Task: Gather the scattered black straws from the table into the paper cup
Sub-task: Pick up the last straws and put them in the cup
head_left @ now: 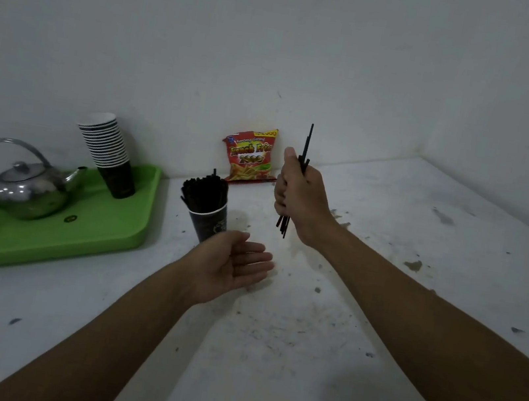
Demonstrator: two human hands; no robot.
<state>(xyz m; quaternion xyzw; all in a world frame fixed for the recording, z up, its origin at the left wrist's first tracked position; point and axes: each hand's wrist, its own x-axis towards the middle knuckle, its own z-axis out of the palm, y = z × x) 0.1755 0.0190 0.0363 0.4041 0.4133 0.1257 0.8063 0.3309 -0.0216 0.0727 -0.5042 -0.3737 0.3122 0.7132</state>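
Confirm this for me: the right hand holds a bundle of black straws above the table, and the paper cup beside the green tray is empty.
Not quite. The head view shows the paper cup already packed with black straws. The rest holds: the right hand grips a bundle of straws above the table, beside the green tray.

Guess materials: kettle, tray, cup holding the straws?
Kettle: polished metal, likely stainless steel; mirror-like reflections on the body. Tray: green plastic, smooth and moulded, with rounded raised rim. Cup: looks like dark printed paper with a pale rolled rim; coating cannot be told.
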